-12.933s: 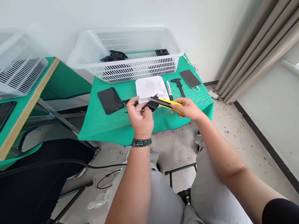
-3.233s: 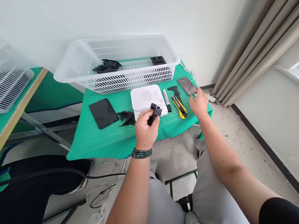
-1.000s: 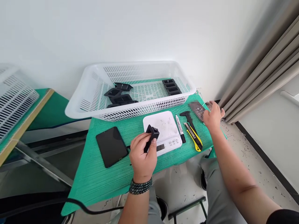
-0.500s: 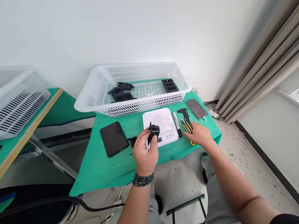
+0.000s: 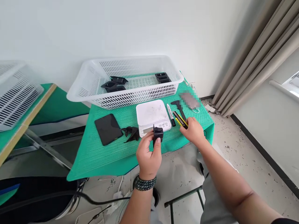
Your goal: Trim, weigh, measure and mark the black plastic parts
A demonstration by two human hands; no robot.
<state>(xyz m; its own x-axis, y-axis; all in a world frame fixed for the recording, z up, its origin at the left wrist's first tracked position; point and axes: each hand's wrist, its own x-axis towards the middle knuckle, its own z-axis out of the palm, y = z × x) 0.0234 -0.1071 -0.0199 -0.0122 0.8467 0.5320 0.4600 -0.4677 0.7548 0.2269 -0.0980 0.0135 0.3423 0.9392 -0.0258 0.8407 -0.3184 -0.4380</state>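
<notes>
Pinched between the thumb and fingers of my left hand (image 5: 149, 155) is a black plastic part (image 5: 158, 133) with a flat flange, held just in front of the white digital scale (image 5: 153, 115). My right hand (image 5: 192, 130) is closed around a yellow and black utility knife (image 5: 180, 120), its front end pointing away to the upper left. A white marker with a black cap (image 5: 171, 114) lies between the scale and the knife. Behind the knife rests a black caliper (image 5: 178, 108). Left of the scale is a crumpled black cloth-like piece (image 5: 132, 133).
A white plastic basket (image 5: 130, 99) stands at the back with several black parts (image 5: 114, 85) inside. A dark tablet (image 5: 108, 129) lies on the green cloth (image 5: 102, 161). A blurred phone-like item (image 5: 189, 100) sits at the right. Another basket (image 5: 18, 102) is far left, and a stool (image 5: 183, 196) stands below.
My right hand, spread over the knife before, now grips it and has lifted it slightly. My left hand still holds the black part, nearer to me. The camera view has shifted.
</notes>
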